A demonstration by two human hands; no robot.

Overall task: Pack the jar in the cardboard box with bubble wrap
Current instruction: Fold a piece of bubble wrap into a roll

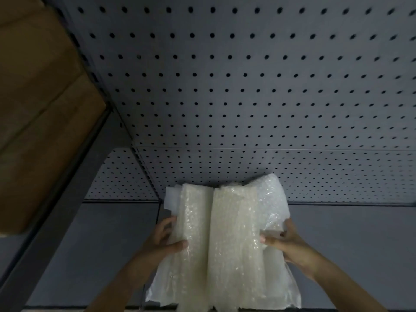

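A thick folded stack of whitish bubble wrap (227, 239) stands in front of me at the lower middle, in two upright folds with a looser clear sheet at the right. My left hand (165, 238) grips its left edge, thumb across the front. My right hand (286, 243) pinches the loose sheet on the right side. A brown cardboard box (38, 113) fills the upper left, on a shelf. No jar is visible.
A grey pegboard wall (247, 86) with rows of holes covers the back. A dark metal shelf post (74, 181) runs diagonally on the left. Below lies a flat grey surface (351, 248) under the bubble wrap.
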